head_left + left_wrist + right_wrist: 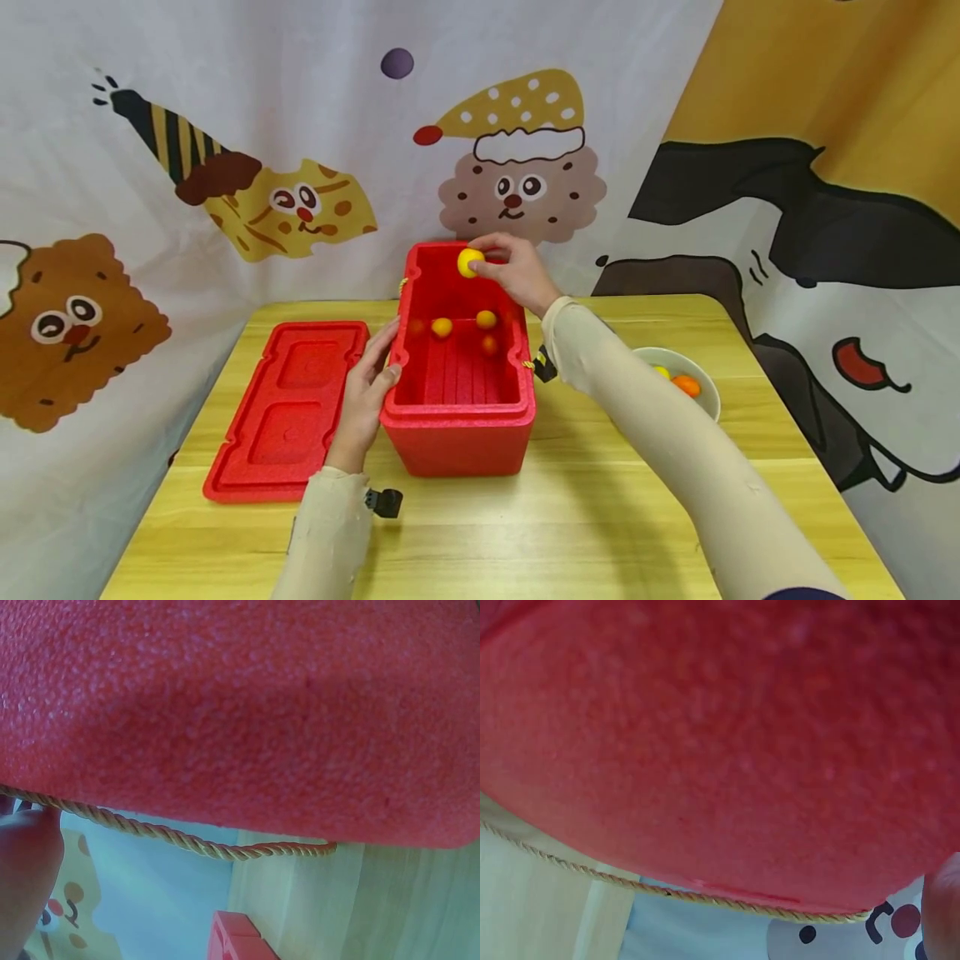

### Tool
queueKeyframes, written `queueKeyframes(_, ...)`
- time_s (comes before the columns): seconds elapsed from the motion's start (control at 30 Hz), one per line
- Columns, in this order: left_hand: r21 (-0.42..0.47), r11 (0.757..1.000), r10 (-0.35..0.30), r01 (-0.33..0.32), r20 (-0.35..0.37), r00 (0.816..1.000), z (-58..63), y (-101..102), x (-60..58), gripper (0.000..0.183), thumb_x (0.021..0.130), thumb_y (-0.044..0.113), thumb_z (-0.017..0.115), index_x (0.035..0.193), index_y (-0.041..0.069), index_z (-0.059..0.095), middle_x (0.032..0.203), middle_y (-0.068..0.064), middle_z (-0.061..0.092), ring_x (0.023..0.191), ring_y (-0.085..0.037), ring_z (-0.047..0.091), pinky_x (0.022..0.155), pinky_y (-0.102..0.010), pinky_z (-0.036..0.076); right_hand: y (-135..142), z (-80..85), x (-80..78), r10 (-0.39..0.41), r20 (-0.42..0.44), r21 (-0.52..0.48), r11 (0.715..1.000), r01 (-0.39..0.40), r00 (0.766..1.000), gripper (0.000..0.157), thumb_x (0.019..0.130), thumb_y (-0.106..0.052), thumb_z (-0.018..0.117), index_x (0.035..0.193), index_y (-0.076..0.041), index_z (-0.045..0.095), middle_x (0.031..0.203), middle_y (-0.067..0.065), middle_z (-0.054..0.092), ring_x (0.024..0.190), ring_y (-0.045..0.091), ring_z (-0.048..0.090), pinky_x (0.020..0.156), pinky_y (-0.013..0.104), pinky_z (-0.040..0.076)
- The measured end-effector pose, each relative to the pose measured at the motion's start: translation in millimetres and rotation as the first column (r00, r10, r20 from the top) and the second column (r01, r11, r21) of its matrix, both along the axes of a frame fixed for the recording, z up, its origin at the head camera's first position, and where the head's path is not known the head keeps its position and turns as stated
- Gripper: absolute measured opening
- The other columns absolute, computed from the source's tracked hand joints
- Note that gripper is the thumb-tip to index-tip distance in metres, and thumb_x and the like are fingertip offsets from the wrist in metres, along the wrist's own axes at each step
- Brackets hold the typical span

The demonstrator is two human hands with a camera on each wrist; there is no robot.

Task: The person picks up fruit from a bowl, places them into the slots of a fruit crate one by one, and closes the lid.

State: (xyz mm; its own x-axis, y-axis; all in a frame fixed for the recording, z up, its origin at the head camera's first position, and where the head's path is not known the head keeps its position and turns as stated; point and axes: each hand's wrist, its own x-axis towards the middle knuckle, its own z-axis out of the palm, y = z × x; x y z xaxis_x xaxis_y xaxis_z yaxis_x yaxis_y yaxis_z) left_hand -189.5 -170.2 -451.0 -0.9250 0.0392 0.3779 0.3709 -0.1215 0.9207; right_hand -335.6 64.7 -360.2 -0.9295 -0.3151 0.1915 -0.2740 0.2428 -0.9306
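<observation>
**Partway: yellow piece over box, more pieces in bowl**

From my end, the right hand [517, 271] pinches a small round yellow piece [470, 262], fruit or ball, between thumb and fingers; grip narrow. It sits over the far end of the open red foam box [457, 411], frame centre. The left hand [365, 396] rests against the box's left side, fingers roughly straight, not holding a piece.

Done, as I read it: red lid [296, 408] off, lying left of centre; at least two orange-yellow pieces [442, 327] on the box floor. Left: the pinched one isn't set down, and the pale bowl [708, 404], right of centre, has an orange piece [686, 385] and a bit of yellow. I'd judge about midway.

Hard to make out: the right sleeve [622, 375] cuts off the bowl's left side, so I can't count its pieces. Reddish spots inside the box may be reflections. Both wrist views are mostly red foam plus twisted rope [187, 840]; neither shows the pinch.
</observation>
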Motion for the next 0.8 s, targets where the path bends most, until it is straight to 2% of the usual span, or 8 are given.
queueKeyframes(0.27,0.019,1.000,-0.004,0.004,0.008,1.000,1.6,1.5,-1.5,0.058,0.091,-0.002,0.045,0.148,0.006,0.043,0.153,-0.004,0.036,0.137,-0.024,0.033,0.100,-0.031,0.045,0.8,-1.5,-2.0,0.003,-0.006,0.040,0.999,-0.003,1.000,0.038,0.090,-0.011,0.070,0.127,-0.004,0.065,0.126,0.006,0.058,0.116,0.021,0.057,0.093,0.031,0.049)
queueKeyframes(0.43,0.022,1.000,-0.004,0.004,0.002,1.000,2.2,1.0,-2.2,0.058,0.091,-0.001,0.046,0.148,0.006,0.043,0.153,-0.005,0.036,0.138,-0.025,0.033,0.100,-0.031,0.045,1.6,-0.3,0.8,0.014,-0.001,0.054,0.998,-0.014,1.000,0.035,0.091,-0.013,0.069,0.126,-0.010,0.067,0.126,0.003,0.058,0.115,0.018,0.056,0.092,0.031,0.050)
queueKeyframes(0.67,0.022,1.000,-0.006,0.005,0.012,1.000,0.7,0.5,-0.7,0.058,0.091,-0.001,0.047,0.149,0.007,0.043,0.153,-0.004,0.036,0.137,-0.025,0.033,0.098,-0.032,0.047,3.2,-0.6,3.3,0.033,0.005,0.067,0.997,-0.033,0.999,0.034,0.091,-0.015,0.069,0.124,-0.009,0.067,0.127,0.009,0.058,0.114,0.021,0.055,0.093,0.034,0.049)
queueKeyframes(0.8,0.024,1.000,-0.012,0.012,0.014,1.000,-0.9,1.1,0.5,0.058,0.092,-0.001,0.046,0.149,0.005,0.042,0.153,-0.006,0.035,0.137,-0.025,0.033,0.099,-0.032,0.046,5.9,-1.0,6.1,0.039,0.004,0.078,0.996,-0.039,0.999,0.034,0.092,-0.016,0.068,0.125,-0.009,0.066,0.126,0.007,0.059,0.114,0.020,0.054,0.093,0.035,0.049)
